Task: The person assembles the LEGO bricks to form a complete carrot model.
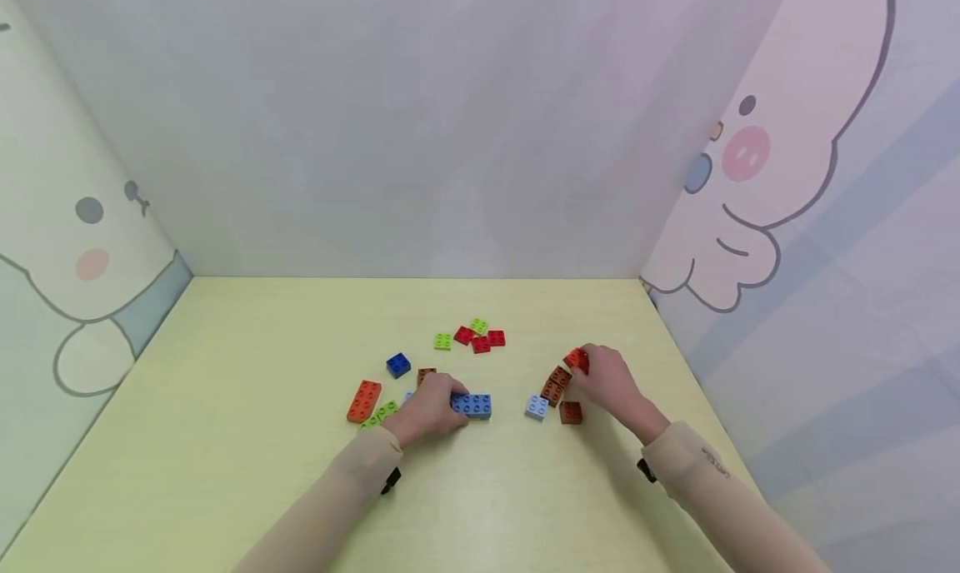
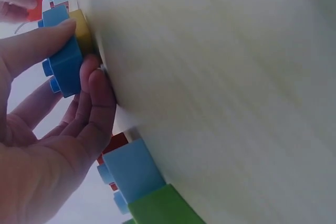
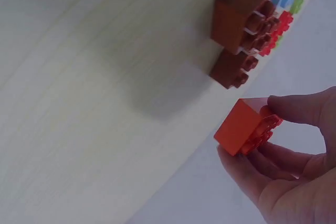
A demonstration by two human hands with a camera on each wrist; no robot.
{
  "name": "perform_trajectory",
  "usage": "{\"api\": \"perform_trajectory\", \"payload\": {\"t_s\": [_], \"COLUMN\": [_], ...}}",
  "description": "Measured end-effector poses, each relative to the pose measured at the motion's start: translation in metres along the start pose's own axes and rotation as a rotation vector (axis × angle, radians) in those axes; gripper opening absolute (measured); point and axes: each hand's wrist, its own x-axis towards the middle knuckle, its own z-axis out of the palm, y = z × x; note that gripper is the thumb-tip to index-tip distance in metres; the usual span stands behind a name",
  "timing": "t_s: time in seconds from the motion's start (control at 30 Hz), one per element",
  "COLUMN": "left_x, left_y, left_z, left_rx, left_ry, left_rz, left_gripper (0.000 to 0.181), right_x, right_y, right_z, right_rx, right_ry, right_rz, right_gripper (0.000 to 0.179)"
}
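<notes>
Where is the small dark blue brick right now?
In the head view, the dark blue brick sits left of centre, up-left of the left hand, with the long orange brick to its lower left.

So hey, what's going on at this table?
A person is handling toy bricks with both hands. The left hand grips a long blue brick with a yellow piece under it. The right hand pinches an orange-red brick near some brown bricks. Other loose bricks lie around the table.
</notes>
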Motion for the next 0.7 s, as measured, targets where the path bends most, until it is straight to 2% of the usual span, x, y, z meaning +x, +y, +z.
{"api": "perform_trajectory", "payload": {"t_s": [0.1, 0.23, 0.5, 0.7], "left_x": [0.0, 0.001, 0.004, 0.003], "left_y": [0.0, 0.0, 0.001, 0.001], "left_z": [0.0, 0.0, -0.001, -0.002], "left_rx": [0.004, -0.003, 0.003, 0.009], "left_ry": [-0.001, -0.005, -0.007, -0.002], "left_rz": [0.002, 0.001, -0.005, 0.005], "left_gripper": [0.041, 0.041, 0.04, 0.038], "right_x": [0.001, 0.0, -0.001, -0.002], "right_y": [-0.013, -0.03, -0.054, -0.069], "right_z": [-0.001, 0.001, 0.014, 0.023], "right_rx": [0.048, 0.117, 0.136, 0.134], "right_ry": [-0.011, -0.05, -0.137, -0.2], "right_rz": [-0.099, -0.179, -0.257, -0.356], "right_gripper": [0.039, 0.042, 0.038, 0.037]}}
